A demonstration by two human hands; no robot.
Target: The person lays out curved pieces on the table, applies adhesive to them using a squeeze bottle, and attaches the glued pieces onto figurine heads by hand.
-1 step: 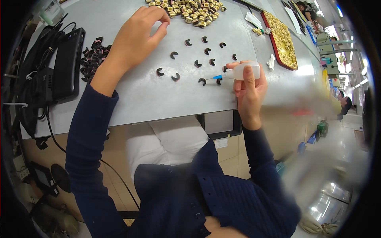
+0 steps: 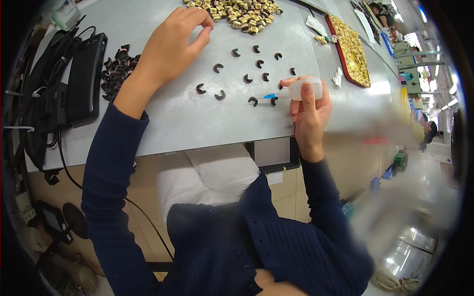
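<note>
My right hand [image 2: 312,111] is closed around a translucent white squeeze bottle [image 2: 302,90], thumb pressed on its side. Its blue-based dispensing needle [image 2: 269,96] points left, the tip close to a black U-shaped piece [image 2: 253,101]. Whether the tip touches it, I cannot tell. Several more such pieces [image 2: 247,79] lie spaced out on the grey tabletop [image 2: 197,123]. My left hand [image 2: 173,44] is at the near left edge of a pile of yellow-and-dark small parts [image 2: 252,17]. Its fingers curl, with thumb and forefinger tips close together; anything between them is too small to make out.
A heap of black pieces [image 2: 118,71] lies left of my left forearm, beside a black box-shaped device [image 2: 86,79] with cables. On the right, a red-rimmed tray [image 2: 351,81] holds many yellowish parts, with crumpled white paper [image 2: 337,77] near it. Other people are far right.
</note>
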